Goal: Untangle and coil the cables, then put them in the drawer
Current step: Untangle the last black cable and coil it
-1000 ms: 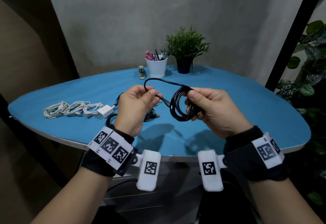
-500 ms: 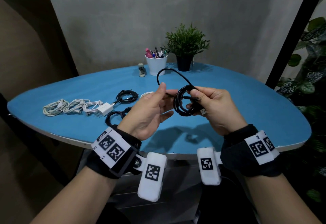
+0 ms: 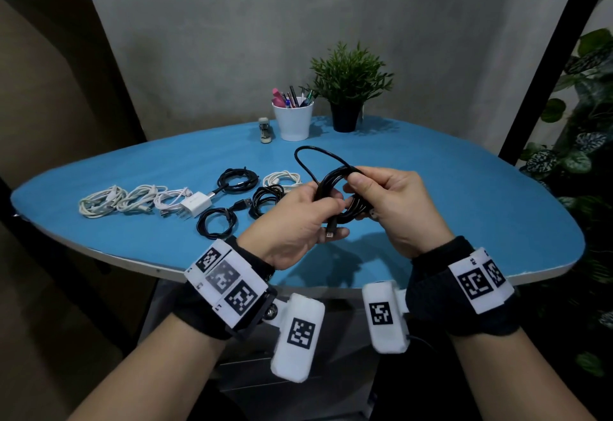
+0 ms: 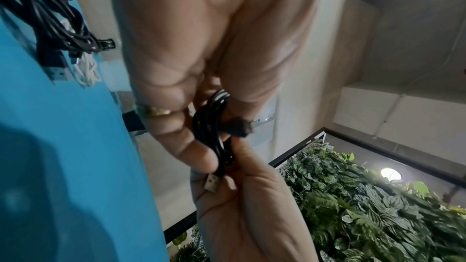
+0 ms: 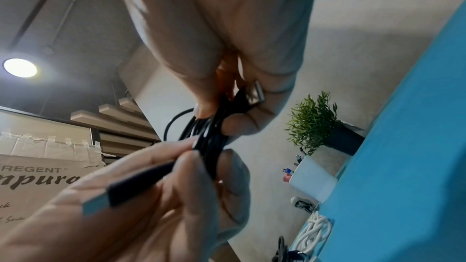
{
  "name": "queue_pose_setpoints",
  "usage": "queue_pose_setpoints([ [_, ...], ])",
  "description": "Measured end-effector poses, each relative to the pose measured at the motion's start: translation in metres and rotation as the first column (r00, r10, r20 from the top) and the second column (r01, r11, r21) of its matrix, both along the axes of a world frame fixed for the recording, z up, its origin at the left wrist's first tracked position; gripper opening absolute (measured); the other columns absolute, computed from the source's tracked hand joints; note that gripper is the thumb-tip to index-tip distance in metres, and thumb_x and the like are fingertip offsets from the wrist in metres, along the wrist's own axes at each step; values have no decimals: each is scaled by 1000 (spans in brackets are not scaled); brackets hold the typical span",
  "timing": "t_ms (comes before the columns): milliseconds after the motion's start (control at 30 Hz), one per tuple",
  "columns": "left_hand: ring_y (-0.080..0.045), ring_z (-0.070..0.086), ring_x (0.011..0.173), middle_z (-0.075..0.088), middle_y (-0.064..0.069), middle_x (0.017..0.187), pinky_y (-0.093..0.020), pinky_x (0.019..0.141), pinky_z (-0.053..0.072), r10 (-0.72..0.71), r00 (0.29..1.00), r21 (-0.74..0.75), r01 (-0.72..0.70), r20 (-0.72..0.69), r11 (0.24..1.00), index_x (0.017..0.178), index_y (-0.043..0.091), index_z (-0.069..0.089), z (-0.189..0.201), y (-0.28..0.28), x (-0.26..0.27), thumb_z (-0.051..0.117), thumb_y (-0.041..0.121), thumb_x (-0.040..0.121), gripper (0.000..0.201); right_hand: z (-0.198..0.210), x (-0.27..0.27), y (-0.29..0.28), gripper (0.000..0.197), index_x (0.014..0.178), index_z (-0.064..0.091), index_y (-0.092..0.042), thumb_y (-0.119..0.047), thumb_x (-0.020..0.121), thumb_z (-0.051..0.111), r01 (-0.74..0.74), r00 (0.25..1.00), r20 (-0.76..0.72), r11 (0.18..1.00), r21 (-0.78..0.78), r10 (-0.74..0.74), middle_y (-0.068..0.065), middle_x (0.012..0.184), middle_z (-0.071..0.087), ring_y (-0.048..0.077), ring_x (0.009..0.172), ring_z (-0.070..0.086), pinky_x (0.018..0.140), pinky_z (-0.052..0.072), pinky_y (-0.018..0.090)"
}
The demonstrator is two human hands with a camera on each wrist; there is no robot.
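From the head view, a coiled black USB cable (image 3: 345, 195) is gripped between the left hand (image 3: 295, 221) and the right hand (image 3: 394, 208), above the blue table (image 3: 464, 208). In the left wrist view, its strands are pinched by the left fingers (image 4: 194, 152). In the right wrist view, the bundle is clamped by the right fingers (image 5: 242, 125), its plug lying across the left hand below.

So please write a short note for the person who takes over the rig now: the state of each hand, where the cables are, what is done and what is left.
Left hand: pinches the black cable near its plug end.
Right hand: holds that cable's coil; one loose loop sticks up.
Blue table: three white coils at left, white charger, three black coils, one more white coil.
Done: those cables lie coiled.
Left: tuck in the loose loop, then put all cables in the drawer, which is not in view.
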State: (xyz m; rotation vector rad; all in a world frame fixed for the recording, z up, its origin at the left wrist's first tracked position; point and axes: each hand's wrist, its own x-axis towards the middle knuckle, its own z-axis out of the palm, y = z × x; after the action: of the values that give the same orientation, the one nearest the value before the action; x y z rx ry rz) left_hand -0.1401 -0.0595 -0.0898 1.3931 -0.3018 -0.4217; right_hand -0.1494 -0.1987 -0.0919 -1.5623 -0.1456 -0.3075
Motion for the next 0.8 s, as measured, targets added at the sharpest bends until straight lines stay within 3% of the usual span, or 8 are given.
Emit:
queue_pose_setpoints([
  [133, -12, 62, 67, 62, -3, 89, -20, 59, 54, -49, 998, -20, 48, -26, 999, 93, 9, 48, 0, 4, -1, 53, -1, 91, 11, -1, 1, -1, 19, 86, 69, -18, -5, 91, 56, 14, 1000, 16, 1000, 17, -15, 8, 78, 65, 10, 58, 63, 56, 50, 22],
  [233, -14, 66, 61, 64, -10, 77, -21, 56, 56, -83, 995, -22, 82, -61, 996, 114, 1, 46, -3, 8, -1, 59, -4, 86, 31, 1, 2, -1, 16, 89, 67, -17, -5, 91, 57, 61, 998, 29, 996, 66, -63, 7, 76, 64, 11, 59, 63, 60, 53, 26],
  [267, -15, 66, 59, 64, -12, 74, -21, 55, 56, -105, 992, 12, 106, -69, 994, 113, 1, 45, -6, 10, -3, 60, -5, 85, 33, 3, 3, -2, 14, 91, 67, -15, -5, 91, 57, 84, 995, 38, 992, 94, -88, 6, 75, 64, 10, 58, 63, 57, 52, 24],
  [400, -12, 61, 49, 64, -7, 57, -18, 44, 45, -200, 980, 271, 189, 15, 944, 78, 7, 49, -15, 11, -12, 65, -9, 79, 22, 15, 4, -11, 13, 96, 66, -13, -7, 92, 56, 125, 985, 95, 979, 163, -141, 5, 73, 63, 7, 58, 63, 51, 48, 18],
  [500, -10, 50, 48, 59, -6, 57, -15, 47, 38, -157, 977, 423, 82, 146, 902, 67, 9, 52, -14, 11, -8, 72, -4, 76, 25, 17, 2, -13, 14, 95, 67, -19, -9, 92, 57, 116, 983, 124, 985, 125, -132, 3, 74, 64, 9, 60, 64, 52, 48, 19],
  [600, -15, 48, 59, 65, -7, 69, -19, 56, 38, -78, 972, 377, -12, 221, 926, 78, 12, 60, -8, 9, -7, 72, 7, 80, 13, 17, 1, -13, 15, 96, 66, -22, -9, 91, 58, 124, 982, 133, 989, 81, -134, 2, 75, 64, 10, 62, 65, 53, 48, 20],
  [667, -10, 50, 58, 70, -2, 72, -15, 54, 39, -82, 968, 333, -2, 238, 943, 86, 13, 63, -5, 8, -10, 66, 11, 86, 3, 18, 1, -14, 17, 95, 66, -24, -9, 91, 58, 131, 980, 140, 989, 63, -139, 2, 75, 64, 10, 64, 65, 55, 50, 21],
  [800, -9, 56, 53, 68, -7, 73, -16, 53, 48, -97, 976, 248, 47, 194, 968, 92, 4, 60, -6, 5, -14, 56, 10, 92, 7, 18, 0, -16, 20, 90, 66, -26, -8, 91, 58, 127, 981, 145, 992, 24, -129, 0, 75, 64, 11, 65, 65, 60, 54, 24],
])
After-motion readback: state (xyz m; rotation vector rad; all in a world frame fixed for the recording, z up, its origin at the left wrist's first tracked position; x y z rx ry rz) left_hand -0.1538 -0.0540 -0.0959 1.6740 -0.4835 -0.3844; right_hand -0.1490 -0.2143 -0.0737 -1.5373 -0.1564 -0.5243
